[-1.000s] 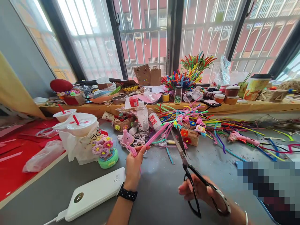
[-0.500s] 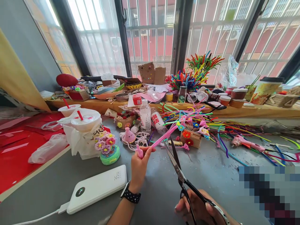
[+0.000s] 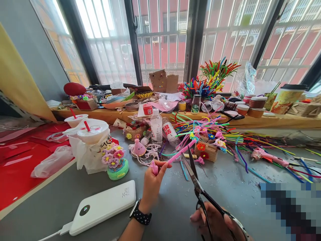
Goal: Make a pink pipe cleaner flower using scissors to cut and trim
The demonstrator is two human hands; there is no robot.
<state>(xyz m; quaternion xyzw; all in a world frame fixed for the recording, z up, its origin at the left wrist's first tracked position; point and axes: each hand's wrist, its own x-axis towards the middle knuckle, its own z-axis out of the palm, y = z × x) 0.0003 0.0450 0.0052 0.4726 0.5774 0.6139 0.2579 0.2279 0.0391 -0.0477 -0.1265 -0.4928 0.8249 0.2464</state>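
I have the left hand (image 3: 152, 182) at the lower centre of the frame, thumb and forefinger pinching a bundle of pink fuzzy stems (image 3: 182, 153). The bundle extends toward the upper right, ending near mid-frame. I have the right hand (image 3: 213, 217) at the lower right of centre, fingers curled about the handles of large black-handled steel scissors (image 3: 197, 187). The blades stand apart, tips near the bundle; I cannot tell whether they touch it. A black, white-dotted watch strap (image 3: 142, 217) encircles the left wrist. Left of it, a flat white rectangular power bank (image 3: 104, 207) lies on the grey surface (image 3: 170, 217). A pink glue gun (image 3: 272, 156) lies at the right of the frame.
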